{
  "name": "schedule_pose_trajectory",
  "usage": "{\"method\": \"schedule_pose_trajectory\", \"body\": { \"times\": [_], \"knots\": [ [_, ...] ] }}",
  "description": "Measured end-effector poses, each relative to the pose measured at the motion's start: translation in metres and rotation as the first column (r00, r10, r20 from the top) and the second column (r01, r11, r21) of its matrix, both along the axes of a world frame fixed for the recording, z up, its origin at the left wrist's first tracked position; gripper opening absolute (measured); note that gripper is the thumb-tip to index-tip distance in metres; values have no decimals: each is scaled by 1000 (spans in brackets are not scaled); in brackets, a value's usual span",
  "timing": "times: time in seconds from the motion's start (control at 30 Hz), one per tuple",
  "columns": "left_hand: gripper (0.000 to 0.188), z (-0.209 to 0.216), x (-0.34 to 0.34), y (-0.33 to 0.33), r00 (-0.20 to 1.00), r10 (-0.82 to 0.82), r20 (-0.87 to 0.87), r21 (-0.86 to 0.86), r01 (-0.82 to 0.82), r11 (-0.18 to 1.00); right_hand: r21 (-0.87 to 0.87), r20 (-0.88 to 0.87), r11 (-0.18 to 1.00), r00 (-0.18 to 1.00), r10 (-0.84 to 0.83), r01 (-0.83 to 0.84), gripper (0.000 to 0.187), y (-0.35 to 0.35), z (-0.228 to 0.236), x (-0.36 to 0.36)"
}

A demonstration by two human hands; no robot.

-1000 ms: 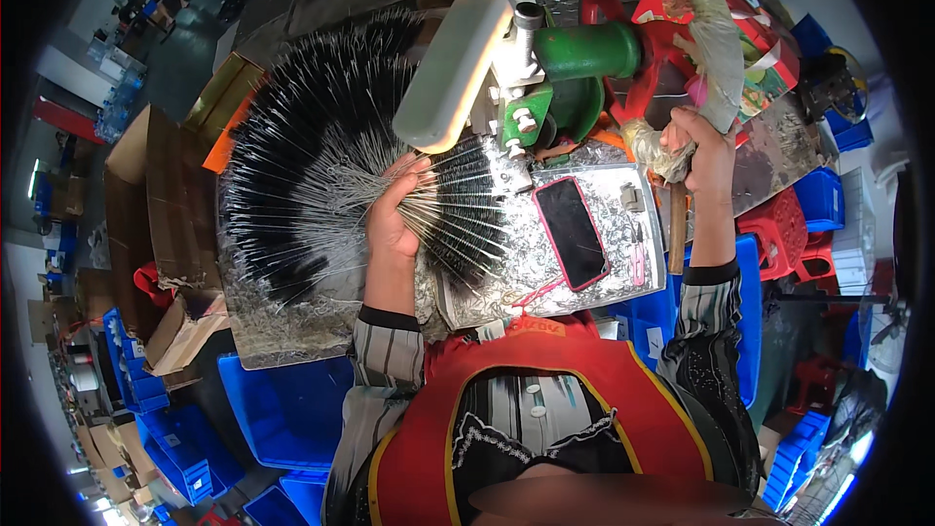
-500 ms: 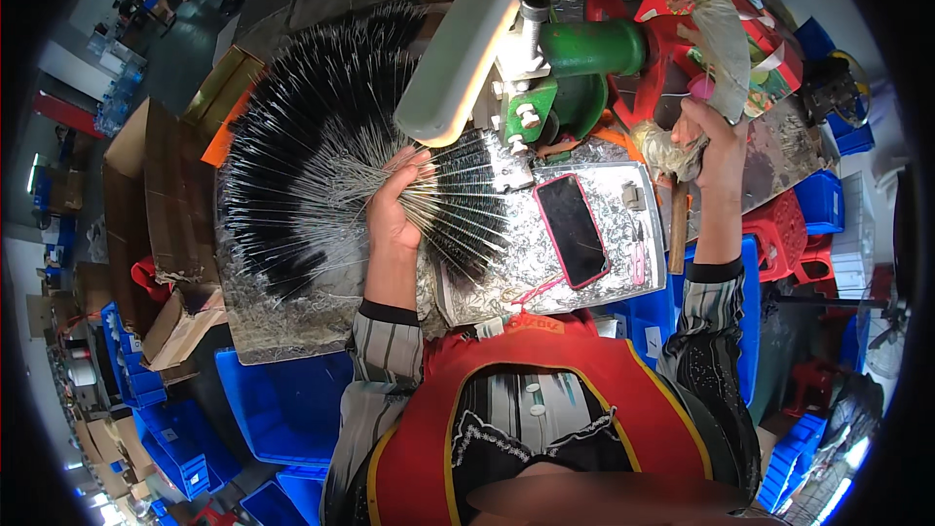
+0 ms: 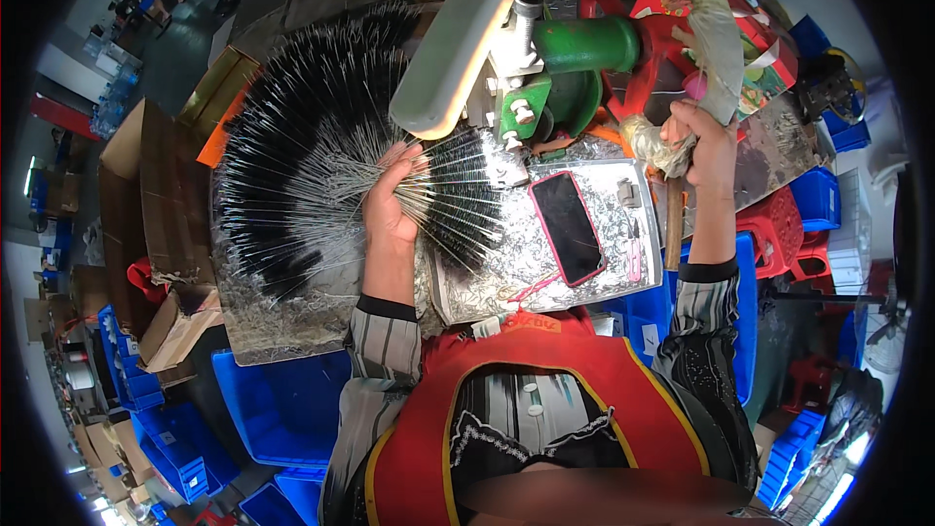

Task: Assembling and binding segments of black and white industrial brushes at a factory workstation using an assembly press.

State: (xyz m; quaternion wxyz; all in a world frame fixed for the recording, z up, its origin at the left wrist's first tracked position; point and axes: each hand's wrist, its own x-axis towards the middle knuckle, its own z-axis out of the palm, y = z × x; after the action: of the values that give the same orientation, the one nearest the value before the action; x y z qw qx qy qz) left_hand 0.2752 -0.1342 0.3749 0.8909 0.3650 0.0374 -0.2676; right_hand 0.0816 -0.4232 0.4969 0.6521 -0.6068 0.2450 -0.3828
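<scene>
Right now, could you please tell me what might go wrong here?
The left hand grips a fanned bundle of black wire-stemmed brushes, so some might slip free. The smartphone lies close to them and could get scratched. The right hand holds ragged wrapping on the red handwheel and might lose grip.

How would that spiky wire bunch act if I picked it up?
The wire bunch seems fairly stiff, since most wires stick out straight. Single wires are probably light, being thin. Some might tangle, because many cross near the left hand.
</scene>
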Motion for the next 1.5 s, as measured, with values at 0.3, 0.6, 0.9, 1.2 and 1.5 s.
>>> {"method": "schedule_pose_trajectory", "body": {
  "times": [0.3, 0.6, 0.9, 1.2, 1.5],
  "knots": [
    [40, 0, 0, 0, 1000, 26, 5, -19, -26, 999, -96, 106, 995, 994, 21, -11, 10, 2, -12, 2],
    [33, 16, -3, 6, 973, -217, 78, 177, 200, 964, -23, 258, 1000, 966, 8, -2, 10, 3, -35, 4],
    [35, 3, 0, 7, 986, -153, 67, 17, 153, 988, 1, 56, 1000, 998, -1, 1, 13, -1, -8, -1],
    [36, 3, 4, 4, 990, -132, 49, 16, 132, 991, -32, 65, 999, 997, 38, -36, 11, -6, -8, -1],
    [36, 6, 5, 2, 987, -157, 35, 11, 157, 988, -159, 245, 987, 969, 20, 20, 11, 4, -42, 3]
  ]
}}
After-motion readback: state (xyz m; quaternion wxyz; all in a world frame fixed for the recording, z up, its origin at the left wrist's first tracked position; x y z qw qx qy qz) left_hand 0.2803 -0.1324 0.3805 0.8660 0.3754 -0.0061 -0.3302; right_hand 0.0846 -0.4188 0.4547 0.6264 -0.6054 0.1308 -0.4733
